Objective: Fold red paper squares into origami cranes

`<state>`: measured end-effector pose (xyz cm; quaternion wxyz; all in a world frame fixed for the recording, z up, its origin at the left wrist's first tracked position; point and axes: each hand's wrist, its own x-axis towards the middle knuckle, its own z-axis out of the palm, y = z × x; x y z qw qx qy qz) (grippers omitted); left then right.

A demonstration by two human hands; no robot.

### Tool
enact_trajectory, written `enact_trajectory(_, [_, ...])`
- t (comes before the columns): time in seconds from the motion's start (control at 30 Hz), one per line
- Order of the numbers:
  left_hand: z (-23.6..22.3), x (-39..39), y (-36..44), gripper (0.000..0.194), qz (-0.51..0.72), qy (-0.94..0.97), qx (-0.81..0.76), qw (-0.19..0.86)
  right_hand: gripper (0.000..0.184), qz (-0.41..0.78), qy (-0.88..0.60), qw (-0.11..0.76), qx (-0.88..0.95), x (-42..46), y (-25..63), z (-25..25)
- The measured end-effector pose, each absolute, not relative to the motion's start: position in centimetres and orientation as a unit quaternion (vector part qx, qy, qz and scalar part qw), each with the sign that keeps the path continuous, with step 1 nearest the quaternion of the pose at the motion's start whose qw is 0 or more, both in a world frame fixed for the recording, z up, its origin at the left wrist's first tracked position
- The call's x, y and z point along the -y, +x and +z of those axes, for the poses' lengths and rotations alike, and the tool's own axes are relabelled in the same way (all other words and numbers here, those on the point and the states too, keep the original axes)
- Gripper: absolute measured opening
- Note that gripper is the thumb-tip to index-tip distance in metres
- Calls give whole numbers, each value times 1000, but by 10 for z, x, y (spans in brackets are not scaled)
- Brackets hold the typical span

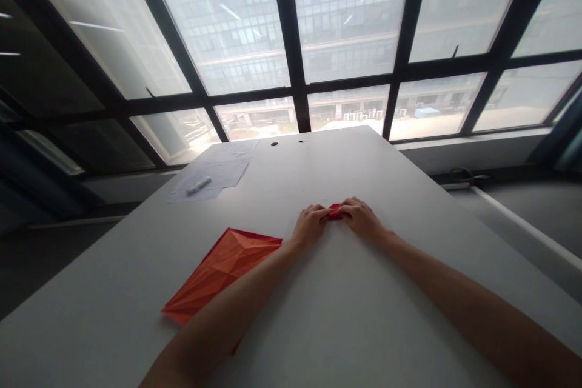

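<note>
Left forearm (218,321) passes over orange folded paper (222,273) | left hand (310,225), right hand (361,218) pinch small red folded paper (335,211) on white table (364,315), fingers pressed together | risk: fingers slip, paper opens

Your white table (364,163) carries creased orange paper (222,270) at lower left, white sheets (211,173) at upper left, and small red paper (335,212) near center.
</note>
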<state>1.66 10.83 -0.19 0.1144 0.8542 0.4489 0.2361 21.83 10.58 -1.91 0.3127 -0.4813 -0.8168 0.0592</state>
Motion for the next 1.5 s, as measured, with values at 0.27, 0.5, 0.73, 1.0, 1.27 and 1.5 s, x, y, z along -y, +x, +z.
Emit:
enact_trajectory(0.27, [-7,-91,23,57,138,902,-408,18,22,46,-504,289,813,-107,219,-20])
enact_trajectory(0.5, [-15,-98,22,68,102,903,-414,55,34,-18,-506,252,825,-95,210,-16])
enact_trajectory(0.73, [-18,-99,18,70,89,905,-413,51,51,19,-482,194,854,-89,208,-35])
enact_trajectory(1.0, [-21,-96,17,73,71,824,-562,21,62,23,-492,164,855,-88,209,-28])
enact_trajectory(1.27, [-13,-99,17,56,146,868,-475,-21,57,16,-500,159,851,-90,206,-26])
enact_trajectory(1.5, [-16,-107,17,46,138,897,-420,30,34,-18,-528,244,814,-89,202,-13])
